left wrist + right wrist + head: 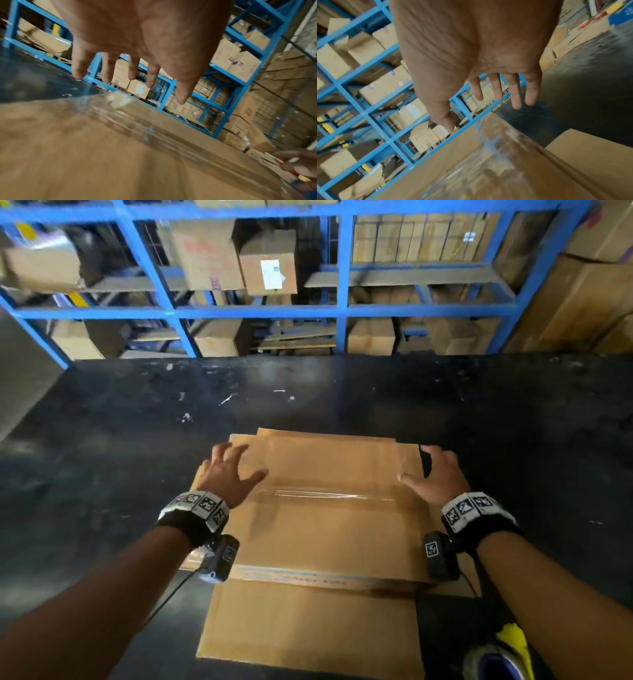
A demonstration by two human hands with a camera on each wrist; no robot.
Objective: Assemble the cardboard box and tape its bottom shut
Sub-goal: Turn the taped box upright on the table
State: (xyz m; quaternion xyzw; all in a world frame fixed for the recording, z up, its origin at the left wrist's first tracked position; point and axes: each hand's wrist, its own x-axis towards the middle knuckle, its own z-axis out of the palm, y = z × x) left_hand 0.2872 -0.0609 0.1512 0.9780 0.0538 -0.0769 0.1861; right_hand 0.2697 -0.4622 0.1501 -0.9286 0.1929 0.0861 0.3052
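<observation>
A brown cardboard box [318, 529] stands on the black table [137, 422] with its closed flaps facing up. A strip of clear tape [325, 494] runs across the seam, also glinting in the left wrist view as clear tape [154, 128] and in the right wrist view as clear tape [491, 155]. My left hand [229, 470] hovers over the box's left edge with fingers [106, 70] spread and holding nothing. My right hand [435, 474] hovers at the right edge, fingers [515, 93] straight and apart. Neither hand visibly touches the cardboard.
Blue metal shelving [342, 309] full of cardboard cartons stands behind the table's far edge. A tape roll with a yellow and blue part [500, 655] shows at the bottom right. A flat cardboard sheet [599, 155] lies beside the box on the right.
</observation>
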